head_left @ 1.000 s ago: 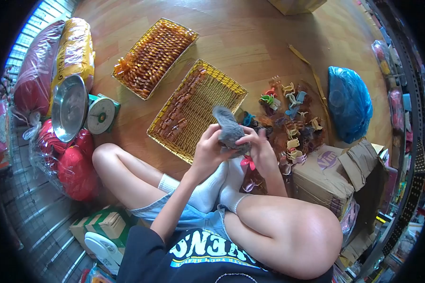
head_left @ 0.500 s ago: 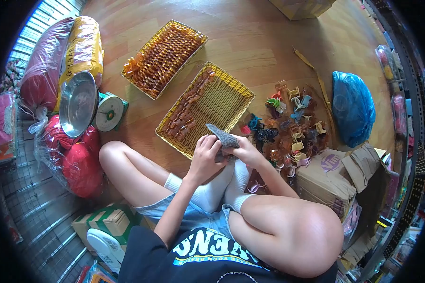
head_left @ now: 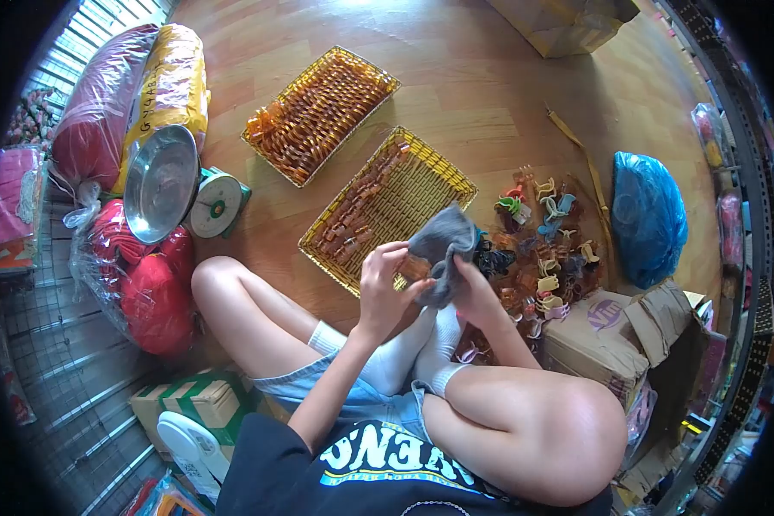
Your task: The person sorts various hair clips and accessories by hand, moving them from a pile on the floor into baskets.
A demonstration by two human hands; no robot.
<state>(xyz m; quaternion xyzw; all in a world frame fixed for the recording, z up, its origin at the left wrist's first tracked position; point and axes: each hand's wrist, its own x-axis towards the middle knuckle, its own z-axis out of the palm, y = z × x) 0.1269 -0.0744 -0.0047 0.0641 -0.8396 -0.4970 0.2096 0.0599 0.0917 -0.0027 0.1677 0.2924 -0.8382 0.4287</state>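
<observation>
My left hand (head_left: 385,288) pinches a small amber hair claw clip (head_left: 416,268) above the near edge of a woven gold basket (head_left: 318,258). A grey cloth (head_left: 445,245) is gripped by my right hand (head_left: 476,297) and drapes right beside the clip, touching it. Inside that basket, amber clips (head_left: 350,215) line the left side, and its bare weave shows on the right. Many loose hair clips (head_left: 546,249), in amber, cream, black, green and other colours, lie on the floor to the right of my right hand.
A second gold basket (head_left: 378,96) full of amber clips sits farther off. A dial scale (head_left: 218,206) with a metal pan (head_left: 161,185) and stuffed bags (head_left: 159,103) stand left. On the right are a blue bag (head_left: 647,219) and a cardboard box (head_left: 595,335).
The grey cloth, bunched between both hands earlier, is now spread and raised in my right hand. My left hand has drawn apart from it, with the amber clip showing.
</observation>
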